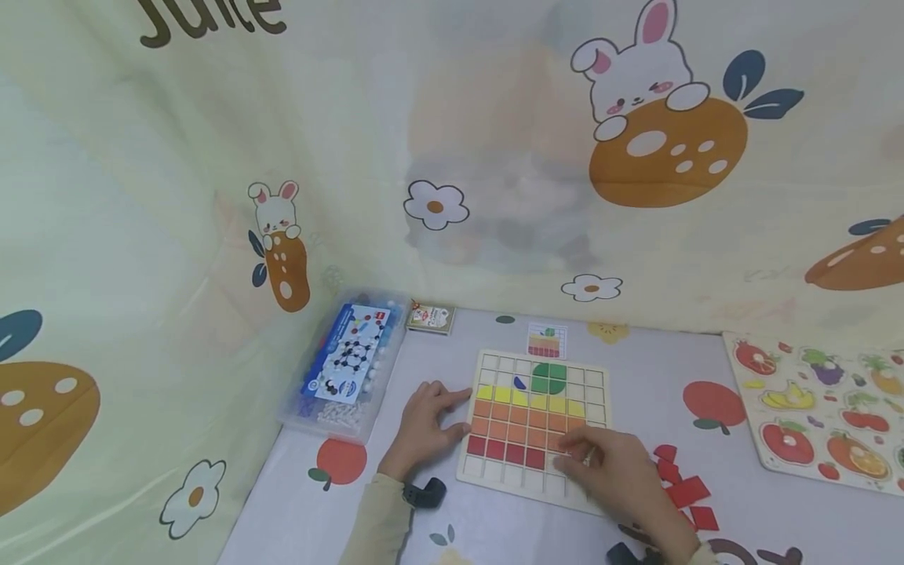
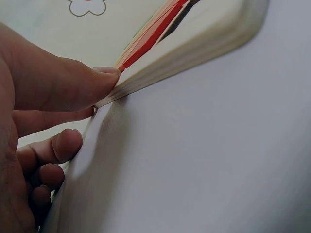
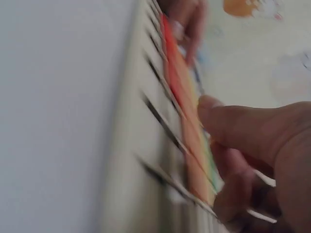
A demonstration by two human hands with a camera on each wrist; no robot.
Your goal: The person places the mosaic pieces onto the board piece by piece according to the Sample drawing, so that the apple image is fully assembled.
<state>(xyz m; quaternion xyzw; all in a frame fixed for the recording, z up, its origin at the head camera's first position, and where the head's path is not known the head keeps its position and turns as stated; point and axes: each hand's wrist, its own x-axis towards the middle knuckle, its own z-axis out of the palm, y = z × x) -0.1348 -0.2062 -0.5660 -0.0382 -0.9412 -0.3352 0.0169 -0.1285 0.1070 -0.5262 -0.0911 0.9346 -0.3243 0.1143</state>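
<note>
A wooden grid board (image 1: 487,471) lies on the table with rows of red tiles (image 1: 496,450), orange tiles (image 1: 497,430) and yellow tiles (image 1: 503,395) set in its squares. Farther up sit a green rounded shape (image 1: 548,379) and a small blue piece (image 1: 519,382). My left hand (image 1: 422,424) touches the board's left edge with thumb and index finger extended; its other fingers are bent. Over the board's right part is my right hand (image 1: 614,467), thumb and fingers close together near the end of the red row. Whether a tile is between them is hidden.
Loose red pieces (image 1: 688,492) lie right of the board, partly behind the right hand. A small pattern card (image 1: 547,341) is beyond it. A plastic case (image 1: 346,369) and a small box (image 1: 431,318) stand back left. A fruit puzzle board (image 1: 805,424) lies right.
</note>
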